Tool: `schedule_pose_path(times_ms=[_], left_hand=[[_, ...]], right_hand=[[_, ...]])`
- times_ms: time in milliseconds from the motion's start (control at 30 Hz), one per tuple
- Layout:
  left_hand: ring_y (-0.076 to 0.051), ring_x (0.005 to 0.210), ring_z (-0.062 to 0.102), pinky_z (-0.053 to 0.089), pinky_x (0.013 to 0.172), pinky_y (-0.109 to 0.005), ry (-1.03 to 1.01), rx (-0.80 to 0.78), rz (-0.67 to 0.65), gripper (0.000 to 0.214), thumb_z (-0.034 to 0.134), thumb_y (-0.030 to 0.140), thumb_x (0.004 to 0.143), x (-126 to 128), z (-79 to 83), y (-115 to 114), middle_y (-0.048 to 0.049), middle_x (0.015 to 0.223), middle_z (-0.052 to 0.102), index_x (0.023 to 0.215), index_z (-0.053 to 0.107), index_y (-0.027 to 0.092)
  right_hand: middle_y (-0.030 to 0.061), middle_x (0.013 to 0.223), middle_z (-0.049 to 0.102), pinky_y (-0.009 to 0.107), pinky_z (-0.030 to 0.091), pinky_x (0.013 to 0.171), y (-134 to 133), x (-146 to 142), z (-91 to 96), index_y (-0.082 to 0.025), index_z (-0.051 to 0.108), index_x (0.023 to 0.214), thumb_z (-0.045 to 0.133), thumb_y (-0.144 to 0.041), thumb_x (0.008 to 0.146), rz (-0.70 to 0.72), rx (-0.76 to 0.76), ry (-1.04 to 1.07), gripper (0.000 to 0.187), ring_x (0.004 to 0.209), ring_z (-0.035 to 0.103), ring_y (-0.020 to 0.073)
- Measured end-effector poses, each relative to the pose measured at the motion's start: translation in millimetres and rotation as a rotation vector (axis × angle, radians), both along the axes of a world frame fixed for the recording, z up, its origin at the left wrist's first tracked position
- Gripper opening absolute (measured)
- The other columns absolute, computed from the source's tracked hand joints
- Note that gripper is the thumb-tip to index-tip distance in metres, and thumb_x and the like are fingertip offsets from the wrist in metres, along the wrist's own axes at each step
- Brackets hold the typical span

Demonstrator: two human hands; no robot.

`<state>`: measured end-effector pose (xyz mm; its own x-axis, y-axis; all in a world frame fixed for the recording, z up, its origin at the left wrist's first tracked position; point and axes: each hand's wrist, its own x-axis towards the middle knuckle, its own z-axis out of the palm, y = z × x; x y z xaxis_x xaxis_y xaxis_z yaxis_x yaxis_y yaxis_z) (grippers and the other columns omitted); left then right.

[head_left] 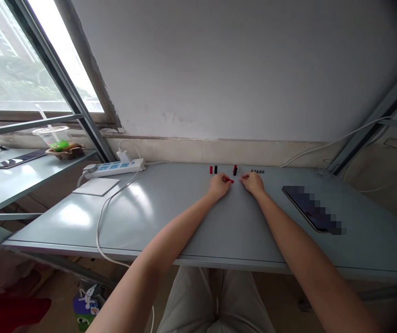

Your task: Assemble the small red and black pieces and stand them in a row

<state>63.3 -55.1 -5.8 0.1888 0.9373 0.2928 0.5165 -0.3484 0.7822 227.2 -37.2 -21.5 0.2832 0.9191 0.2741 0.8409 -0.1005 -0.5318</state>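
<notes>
Head view finds our small red plastic piece near the far side of the bench, right at the fingertips of our left hand and pointing toward our right hand. It looks light and stiff, and we judge that such a tiny moulded part could skid or roll if nudged, so its slim body, pinched between fingertip and thumb, seems the best place to take hold. Our left hand is curled narrow at the piece, but the fingers hide whether they grip it; we cannot tell. Our right hand is also curled narrow, just beside the piece, and what its fingertips touch is too small to make out.

Just beyond our hands stand a short red cylinder, a black cylinder, and a red-and-black upright piece. To their right lies a row of small grey pieces. Farther right on the bench lies a tablet with a pixelated screen. To the left are a white power strip, a plugged-in white charger, and a white square pad. Beyond them, a shelf carries a plastic cup.
</notes>
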Motion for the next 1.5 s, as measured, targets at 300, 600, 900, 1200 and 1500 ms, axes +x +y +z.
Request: schedule_pose_path(times_ms=[300, 600, 900, 1200, 1500], left_hand=[[-0.022, 0.085, 0.057, 0.042, 0.075, -0.033, 0.192, 0.036, 0.039, 0.010, 0.051, 0.015, 0.073, 20, 2.6, 19, -0.0117, 0.089, 0.064, 0.079, 0.059, 0.015], [-0.019, 0.084, 0.057, 0.043, 0.075, -0.030, 0.303, -0.009, 0.053, 0.016, 0.051, 0.017, 0.073, 36, -3.1, 42, -0.0096, 0.090, 0.065, 0.085, 0.062, 0.014], [-0.021, 0.082, 0.058, 0.044, 0.073, -0.032, 0.356, -0.038, 0.070, 0.017, 0.052, 0.018, 0.072, 45, -6.3, 50, -0.0114, 0.087, 0.065, 0.084, 0.064, 0.013], [-0.023, 0.087, 0.059, 0.045, 0.072, -0.031, 0.390, -0.106, 0.117, 0.018, 0.055, 0.018, 0.070, 50, -4.2, 49, -0.0137, 0.088, 0.064, 0.086, 0.063, 0.012], [-0.024, 0.093, 0.058, 0.044, 0.078, -0.033, 0.581, 0.056, 0.102, 0.022, 0.047, 0.023, 0.078, 36, 7.3, 30, -0.0149, 0.093, 0.064, 0.092, 0.059, 0.011]], right_hand=[[0.0118, 0.082, 0.067, 0.029, 0.044, 0.066, -3, -1, -0.2, -0.017, 0.070, 0.083, 0.060, -0.030, 0.072, 0.005, 0.008, -0.022, 0.019, 0.077, 0.062, 0.0209], [0.0104, 0.089, 0.068, 0.026, 0.043, 0.071, -3, -2, 2.4, -0.018, 0.069, 0.092, 0.056, -0.033, 0.076, -0.013, -0.094, -0.028, 0.026, 0.086, 0.061, 0.0190], [0.0103, 0.090, 0.068, 0.026, 0.043, 0.071, -6, -5, 4.7, -0.018, 0.069, 0.094, 0.056, -0.032, 0.076, -0.006, -0.098, -0.034, 0.026, 0.087, 0.061, 0.0204], [0.0110, 0.091, 0.068, 0.028, 0.043, 0.071, -8, -7, 6.5, -0.019, 0.069, 0.094, 0.055, -0.033, 0.077, -0.010, -0.098, -0.051, 0.027, 0.088, 0.061, 0.0221], [0.0106, 0.090, 0.068, 0.029, 0.044, 0.071, -7, -8, 6.0, -0.021, 0.069, 0.094, 0.056, -0.036, 0.076, -0.034, -0.103, -0.041, 0.027, 0.087, 0.061, 0.0221]])
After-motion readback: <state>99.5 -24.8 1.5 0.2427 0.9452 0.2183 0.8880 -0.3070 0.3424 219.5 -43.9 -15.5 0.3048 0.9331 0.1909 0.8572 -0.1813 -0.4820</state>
